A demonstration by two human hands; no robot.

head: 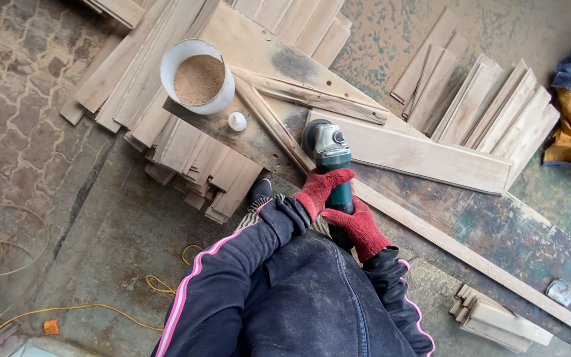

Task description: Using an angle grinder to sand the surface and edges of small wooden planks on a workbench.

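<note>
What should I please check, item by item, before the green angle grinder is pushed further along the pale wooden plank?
1. Both hands on the tool: left red-gloved hand and right red-gloved hand grip the green angle grinder — ok.
2. Disc contact with the pale wooden plank: hidden under the grinder's head — cannot tell.
3. Plank fixed: no clamp visible — cannot tell.
4. White bucket of sawdust apart from the grinder — ok.
5. Yellow cable lies on the floor by the legs — not ok.

Both red-gloved hands — left hand (320,190), right hand (359,228) — on a green angle grinder (329,157) against a pale board (418,153).
</note>
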